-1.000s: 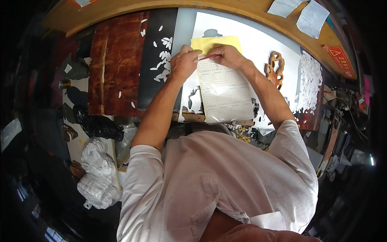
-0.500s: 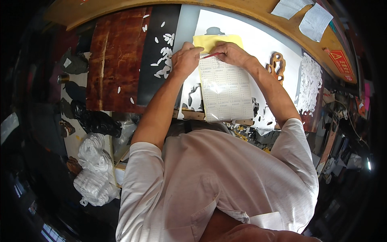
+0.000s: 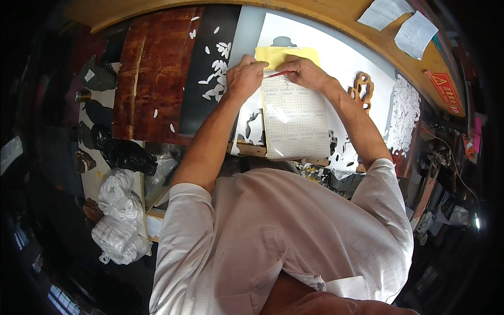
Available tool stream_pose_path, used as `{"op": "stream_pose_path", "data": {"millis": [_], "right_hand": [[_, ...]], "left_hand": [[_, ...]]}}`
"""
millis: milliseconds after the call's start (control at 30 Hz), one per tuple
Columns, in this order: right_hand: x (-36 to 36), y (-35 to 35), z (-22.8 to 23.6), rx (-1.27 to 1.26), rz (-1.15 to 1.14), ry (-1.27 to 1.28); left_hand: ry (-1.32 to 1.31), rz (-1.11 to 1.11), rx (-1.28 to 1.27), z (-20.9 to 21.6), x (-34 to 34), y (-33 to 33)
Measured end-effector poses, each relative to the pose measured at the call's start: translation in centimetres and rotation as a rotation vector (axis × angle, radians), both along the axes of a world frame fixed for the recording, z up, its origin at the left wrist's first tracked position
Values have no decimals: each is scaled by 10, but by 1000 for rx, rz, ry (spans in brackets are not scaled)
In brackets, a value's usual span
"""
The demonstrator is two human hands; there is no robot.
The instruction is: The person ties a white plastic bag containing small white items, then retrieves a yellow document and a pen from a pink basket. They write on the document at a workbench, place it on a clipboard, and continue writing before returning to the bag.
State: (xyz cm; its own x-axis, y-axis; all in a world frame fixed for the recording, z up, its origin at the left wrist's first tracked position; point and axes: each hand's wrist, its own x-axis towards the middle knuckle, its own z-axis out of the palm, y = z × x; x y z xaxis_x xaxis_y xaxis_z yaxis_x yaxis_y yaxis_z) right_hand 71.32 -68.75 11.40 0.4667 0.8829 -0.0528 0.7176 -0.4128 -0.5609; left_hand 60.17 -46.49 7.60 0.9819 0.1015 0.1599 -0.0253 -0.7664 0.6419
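A long printed sheet (image 3: 295, 126) with rows of small boxes, glossy in places, lies on the bench before me. At its far end is a yellow sheet (image 3: 273, 55). My right hand (image 3: 305, 72) is closed on a slim red pen (image 3: 279, 74), which slants across the printed sheet just below the yellow part. My left hand (image 3: 245, 77) is at the sheet's far left edge, fingers curled and thumb stretched over the paper, seemingly gripping that edge. Its fingertips are partly hidden. Right of the sheet lies a brown metal cutting die (image 3: 361, 92) with rounded openings.
Beneath is a large white sheet (image 3: 336, 52) with cut-outs near me. White oval pieces (image 3: 218, 79) lie scattered on a black strip; a pile of white pieces (image 3: 405, 113) is at right. A reddish-brown board (image 3: 152, 79) and bundled white bags (image 3: 121, 220) are at left.
The view has shifted slightly, moving the bench a little in the picture. Both hands keep nearly the same places on the sheet, and the pen stays in the right hand.
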Motion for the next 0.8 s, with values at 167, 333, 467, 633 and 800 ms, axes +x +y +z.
{"op": "stream_pose_path", "data": {"millis": [167,333,467,633,800], "right_hand": [[0,1,0,-32,-115,90],[0,-1,-1,-27,-14,20],[3,-3,-2,-30,-19,62],[0,-1,-1,88,-174,101],[-8,5,0,-11,-179,62]], "left_hand": [[26,7,22,1,1,-1],[-2,12,19,-1,2,-1],[-6,14,25,-2,2,-1],[-1,28,11,-1,1,-2],[0,19,15,0,1,-2]]}}
